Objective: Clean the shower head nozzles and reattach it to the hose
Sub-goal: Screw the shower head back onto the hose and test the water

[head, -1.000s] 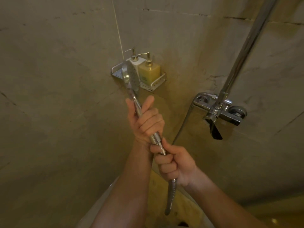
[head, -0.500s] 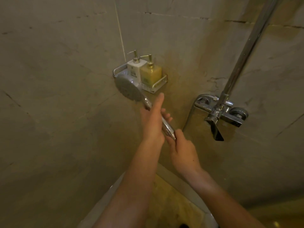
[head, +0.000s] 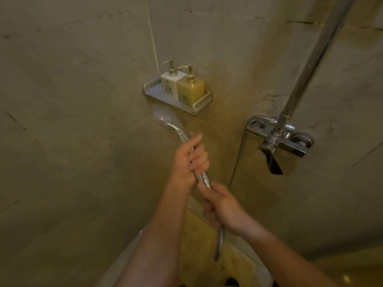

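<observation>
Shower head [head: 165,119] points up-left, apparently blurred, handle running down-right.

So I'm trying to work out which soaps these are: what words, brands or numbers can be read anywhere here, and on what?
White pump bottle: dark print on its front, too blurred to read.
Yellow pump bottle: a faint mark low on its front, too blurred to read.
Shower head, hose, mixer tap and wall shelf: no lettering visible.
No text in this view can be quoted.
</observation>
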The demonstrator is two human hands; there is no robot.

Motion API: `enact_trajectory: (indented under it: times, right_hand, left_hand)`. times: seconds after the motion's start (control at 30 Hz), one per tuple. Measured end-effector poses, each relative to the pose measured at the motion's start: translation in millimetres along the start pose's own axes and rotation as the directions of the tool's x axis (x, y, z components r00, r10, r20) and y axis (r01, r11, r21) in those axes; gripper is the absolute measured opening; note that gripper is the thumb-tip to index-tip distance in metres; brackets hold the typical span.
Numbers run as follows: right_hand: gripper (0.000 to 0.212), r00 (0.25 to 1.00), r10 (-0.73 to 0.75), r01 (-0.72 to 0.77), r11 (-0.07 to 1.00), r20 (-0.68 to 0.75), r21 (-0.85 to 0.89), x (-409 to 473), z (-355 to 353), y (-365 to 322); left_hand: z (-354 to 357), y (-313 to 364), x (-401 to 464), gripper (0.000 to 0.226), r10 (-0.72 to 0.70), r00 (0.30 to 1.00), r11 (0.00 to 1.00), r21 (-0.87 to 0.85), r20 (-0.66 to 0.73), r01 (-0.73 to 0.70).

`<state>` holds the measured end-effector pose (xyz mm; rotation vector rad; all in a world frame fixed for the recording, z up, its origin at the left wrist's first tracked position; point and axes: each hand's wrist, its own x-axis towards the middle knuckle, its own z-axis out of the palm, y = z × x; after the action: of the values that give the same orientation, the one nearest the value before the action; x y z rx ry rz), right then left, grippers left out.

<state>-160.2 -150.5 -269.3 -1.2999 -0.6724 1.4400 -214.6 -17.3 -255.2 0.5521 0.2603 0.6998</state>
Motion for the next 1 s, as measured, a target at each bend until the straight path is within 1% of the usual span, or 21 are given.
enact_trajectory:
  times: [0.03,0.07,0.1,0.17,0.2,0.23,0.3,0.33,0.4,0.47,0.5,0.6,0.7,0.73,0.8,0.83,0.87,0.9,0.93,0.97,1.0]
  right_hand:
    - [0.033,1.000,0.001,-0.001,1.000,0.016,0.011,-0.5,0.4,0.1]
    - [0.032,1.000,0.006,-0.006,1.000,0.028,0.026,-1.0,1.0,0.2]
    - [0.032,0.999,0.013,-0.015,0.999,0.043,0.043,-2.4,2.3,-0.2]
    - [0.032,0.997,0.024,-0.029,0.997,0.074,0.075,-4.3,4.3,0.6]
    - [0.032,0.996,0.027,-0.035,0.995,0.085,0.096,-5.0,4.6,0.8]
    - [0.032,0.995,0.028,-0.040,0.991,0.092,0.128,-5.7,4.6,0.5]
    - [0.033,0.994,0.017,-0.038,0.978,0.106,0.207,-4.9,0.7,1.2]
    - [0.033,0.994,0.007,-0.033,0.972,0.113,0.232,-4.5,-2.2,0.5]
    - [0.032,0.994,-0.026,0.002,0.975,0.110,0.220,-3.9,-8.6,-2.0]
    - [0.033,0.994,-0.083,0.071,0.986,0.071,0.153,-2.1,-16.5,-4.5]
    - [0.036,0.992,-0.118,0.113,0.988,0.043,0.108,-1.4,-20.0,-6.9]
    - [0.031,0.971,-0.238,0.238,0.970,-0.008,-0.051,-0.6,-29.8,-17.1]
    - [0.028,0.949,-0.314,0.307,0.941,-0.032,-0.140,-3.6,-34.2,-23.7]
    - [0.027,0.941,-0.338,0.329,0.928,-0.026,-0.178,-4.1,-36.3,-24.6]
    - [0.026,0.932,-0.360,0.354,0.880,0.043,-0.316,-5.7,-44.8,-28.1]
    - [0.033,0.935,-0.345,0.349,0.852,0.085,-0.390,-5.9,-53.0,-29.6]
    - [0.044,0.940,-0.331,0.332,0.832,0.082,-0.445,-5.8,-64.3,-31.8]
    - [0.051,0.939,-0.342,0.314,0.825,0.026,-0.470,-5.5,-77.1,-34.7]
    - [0.054,0.919,-0.386,0.302,0.816,-0.076,-0.492,-5.1,-90.7,-36.9]
    - [0.052,0.871,-0.451,0.293,0.798,-0.198,-0.527,-3.7,-104.6,-38.3]
    - [0.047,0.800,-0.511,0.266,0.771,-0.313,-0.579,-1.8,-118.9,-38.6]
  left_hand:
    - [-2.3,1.2,-0.5,0.023,-0.016,0.995,0.996,-0.084,0.104,0.025]
    - [-4.7,1.5,-0.7,0.020,-0.024,0.977,0.985,-0.161,0.210,0.059]
    - [-6.8,0.8,-0.6,0.025,-0.026,0.954,0.969,-0.227,0.300,0.098]
    - [-8.7,0.1,1.2,0.040,-0.034,0.921,0.932,-0.322,0.388,0.169]
    - [-7.9,0.3,2.2,0.039,-0.041,0.915,0.923,-0.335,0.400,0.188]
    - [-5.0,1.0,2.8,0.033,-0.055,0.920,0.933,-0.308,0.388,0.185]
    - [3.3,2.3,2.2,0.022,-0.083,0.959,0.980,-0.152,0.271,0.128]
    - [8.1,1.7,2.2,0.023,-0.082,0.978,0.994,-0.050,0.191,0.093]
    - [20.0,-1.2,5.0,0.035,-0.044,0.997,0.990,0.138,0.056,0.036]
    - [32.7,-6.7,9.0,0.044,0.013,0.999,0.960,0.280,-0.044,0.000]
    - [39.1,-9.5,10.0,0.045,0.040,0.997,0.942,0.337,-0.072,-0.014]
    - [57.2,-14.9,11.0,0.046,0.089,0.994,0.889,0.455,-0.062,-0.051]
    - [69.4,-16.9,14.9,0.048,0.088,0.996,0.869,0.490,-0.021,-0.066]
    - [70.6,-17.2,16.3,0.049,0.080,0.997,0.871,0.486,-0.005,-0.068]
    - [69.1,-17.6,17.3,0.049,0.049,0.999,0.893,0.448,0.017,-0.051]
    - [67.2,-17.3,16.5,0.050,0.015,1.000,0.905,0.425,0.028,-0.025]
    - [64.8,-16.8,15.2,0.052,-0.025,0.999,0.912,0.410,0.038,0.007]
    - [63.1,-15.9,13.5,0.055,-0.057,0.997,0.912,0.409,0.043,0.035]
    - [61.2,-14.6,11.5,0.058,-0.070,0.997,0.907,0.418,0.039,0.047]
    - [59.2,-13.5,9.9,0.059,-0.058,0.998,0.898,0.439,0.026,0.041]
    - [56.5,-12.8,8.8,0.059,-0.021,1.000,0.881,0.473,0.007,0.015]
